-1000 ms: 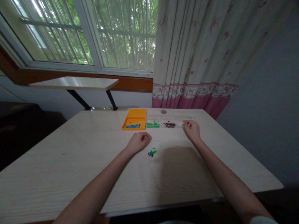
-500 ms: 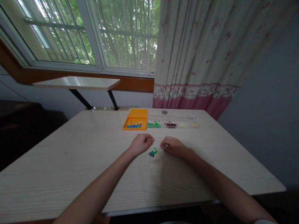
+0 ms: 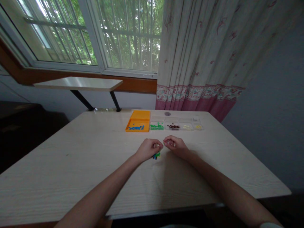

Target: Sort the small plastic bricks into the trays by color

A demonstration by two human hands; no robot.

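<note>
My left hand (image 3: 149,148) is closed in a pinch just above a small cluster of green, blue and black pieces (image 3: 156,156), partly covering it. Close by on the right, my right hand (image 3: 174,144) is also pinched, its fingertips a short gap from the left ones. Whatever either hand holds is too small to make out. Beyond the hands stands an open orange box (image 3: 137,124) with blue pieces in it. Beside it are clear boxes holding green pieces (image 3: 156,126), dark brown pieces (image 3: 174,126) and pale yellow pieces (image 3: 187,127).
The boxes line the far part of the light wooden table (image 3: 95,152). A raised white shelf (image 3: 80,83) on black legs stands at the back left. Behind are a barred window and a floral curtain (image 3: 197,63). A grey disc (image 3: 167,114) lies near the back edge.
My left hand has moved right, over the piece cluster and closer to my right hand. My right hand has shifted slightly away from me. The boxes have stayed put.
</note>
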